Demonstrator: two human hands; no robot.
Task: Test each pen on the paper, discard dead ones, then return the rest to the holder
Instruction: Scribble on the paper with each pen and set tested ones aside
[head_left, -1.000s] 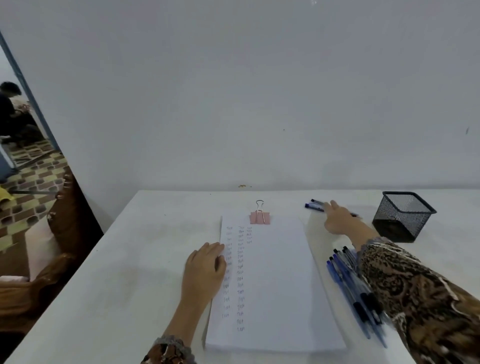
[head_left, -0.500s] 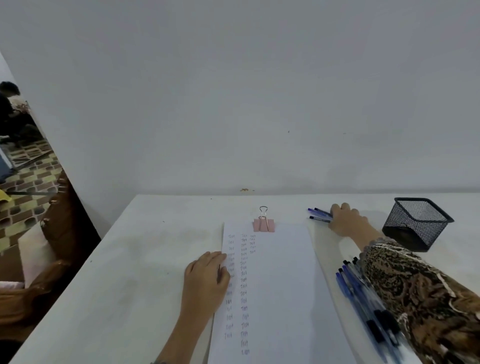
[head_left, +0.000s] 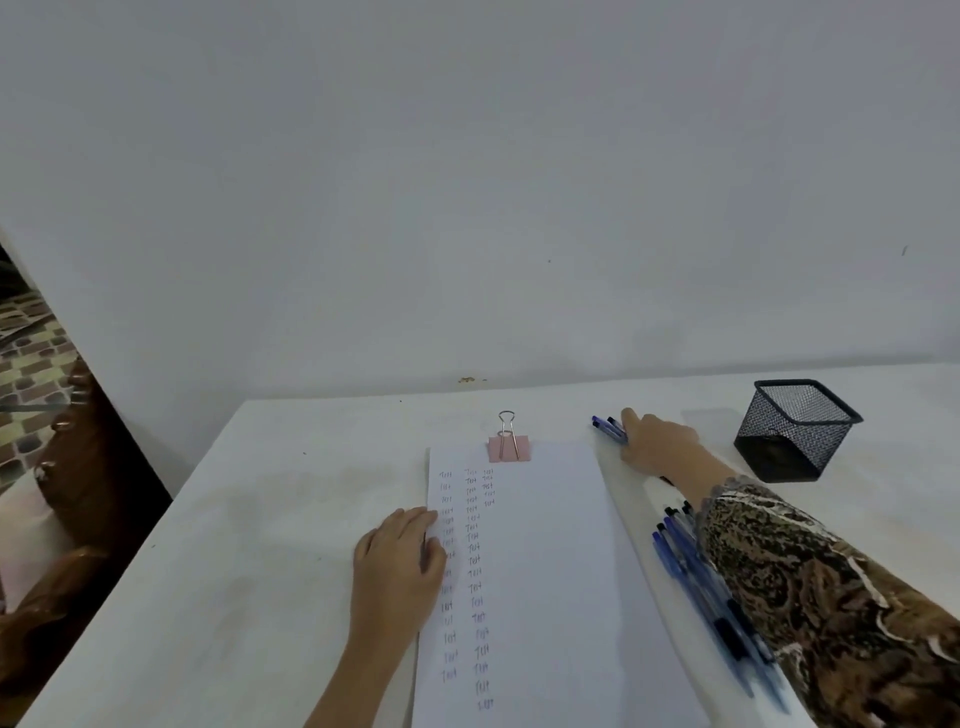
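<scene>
Resting flat, the left hand (head_left: 400, 561) lies with its fingers straight on the left edge of the paper (head_left: 550, 571), the fingertips over the first column of small handwritten test marks. The sheet runs away from this hand toward the wall, and a pink clip (head_left: 509, 448) with a wire loop sits at its far end, ahead of the left hand and slightly to its right.

The right hand (head_left: 657, 447) is stretched out past the far right corner of the paper and lies palm down on a small bunch of pens (head_left: 607, 427). Their blue tips stick out from under the fingers on the left side. I cannot tell whether the fingers are curled round these pens or only lie on them.

A second group, a row of pens (head_left: 691, 577) with blue barrels, lies on the table (head_left: 260, 519) just beside the right forearm, between the patterned sleeve (head_left: 810, 587) and the right edge of the paper. They are blurred toward the near end.

The black mesh holder (head_left: 797, 428) stands upright to the right of the right hand, apart from it. No pens show above its rim.
</scene>
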